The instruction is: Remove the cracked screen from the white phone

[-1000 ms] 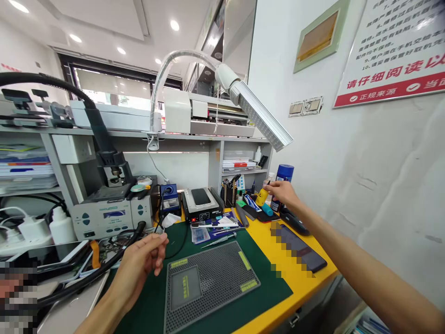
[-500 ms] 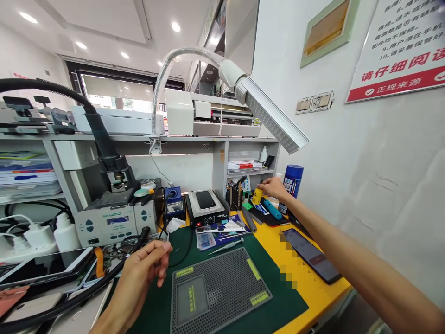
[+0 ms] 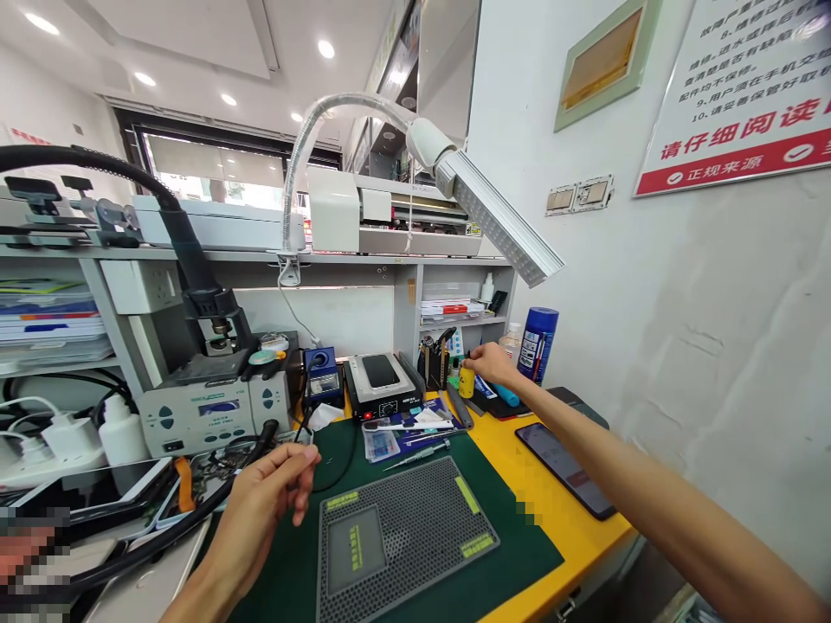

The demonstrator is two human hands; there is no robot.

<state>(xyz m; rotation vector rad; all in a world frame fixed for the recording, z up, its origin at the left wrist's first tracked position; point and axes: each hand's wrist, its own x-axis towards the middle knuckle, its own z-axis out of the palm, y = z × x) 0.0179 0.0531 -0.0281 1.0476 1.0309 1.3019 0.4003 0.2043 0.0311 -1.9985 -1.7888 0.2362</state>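
Note:
At the back right of the bench, my right hand grips a small yellow bottle by its dark top. The bottle is upright, beside a black pen holder; whether its base touches the bench I cannot tell. My left hand hovers over the left side of the green mat, thumb and forefinger pinched together and the other fingers curled. Anything between those fingertips is too small or hidden to name. To its right lies a grey perforated pad. A precision screwdriver rests just behind the pad.
A heating plate with a dark phone on it stands at the back. A soldering station and black hose are on the left. Right are a phone and a blue spray can. A lamp hangs overhead.
My right hand has moved left and slightly down with the yellow bottle, to beside the pen holder. My left hand keeps its pinch in nearly the same place. The view has shifted slightly.

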